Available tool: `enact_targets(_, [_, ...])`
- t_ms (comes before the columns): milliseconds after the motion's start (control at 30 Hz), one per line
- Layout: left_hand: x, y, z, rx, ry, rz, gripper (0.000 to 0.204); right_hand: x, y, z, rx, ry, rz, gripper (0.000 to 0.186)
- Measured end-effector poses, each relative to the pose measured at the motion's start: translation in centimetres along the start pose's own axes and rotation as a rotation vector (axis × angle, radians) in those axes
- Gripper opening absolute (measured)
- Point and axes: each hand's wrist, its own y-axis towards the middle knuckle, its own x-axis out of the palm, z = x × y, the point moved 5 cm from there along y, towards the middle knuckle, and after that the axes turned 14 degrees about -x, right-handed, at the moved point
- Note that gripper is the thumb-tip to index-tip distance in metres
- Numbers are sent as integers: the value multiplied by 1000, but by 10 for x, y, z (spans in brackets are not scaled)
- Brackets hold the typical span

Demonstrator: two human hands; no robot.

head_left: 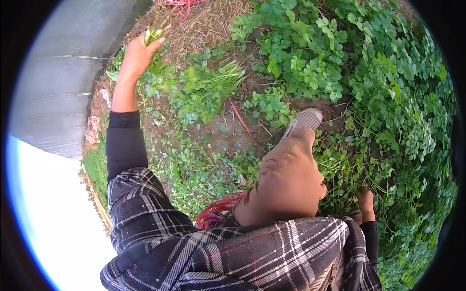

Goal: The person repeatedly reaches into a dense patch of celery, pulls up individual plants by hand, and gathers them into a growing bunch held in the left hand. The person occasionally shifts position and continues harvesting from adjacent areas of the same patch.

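Note:
My left hand (pixel 138 54) is stretched out at the upper left, its fingers closed round the pale green stems of a small bunch of celery-like greens (pixel 153 37). The brownish ends of the bunch point away from me and look blurred; its leaves hang below the hand. Just right of that arm, a larger pile of pulled celery-like greens (pixel 206 89) lies on the soil, stems to the right. Low on the right, my right hand (pixel 366 199) is down among the growing plants beside my knee. Leaves and shade hide its fingers.
Dense leafy plants (pixel 388 92) grow along the right side. My shoe (pixel 308 118) stands on the soil at their edge. Red-pink ties (pixel 218 211) hang by my bent leg, and one strip (pixel 240 119) lies on the ground. Grey sheeting (pixel 63 68) rises on the left.

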Motion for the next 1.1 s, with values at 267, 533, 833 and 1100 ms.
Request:
enact_targets(267, [289, 64, -134, -246, 520, -274, 45, 0, 67, -25, -51, 9, 57, 22])
enact_targets(533, [360, 65, -213, -310, 135, -324, 70, -23, 96, -57, 3, 1, 119, 22])
enact_targets(833, [388, 46, -193, -196, 332, 228, 16, -1, 116, -122, -116, 105, -17, 24])
enact_targets(1100, [385, 40, -185, -237, 274, 158, 14, -13, 126, -139, -191, 76, -8, 19])
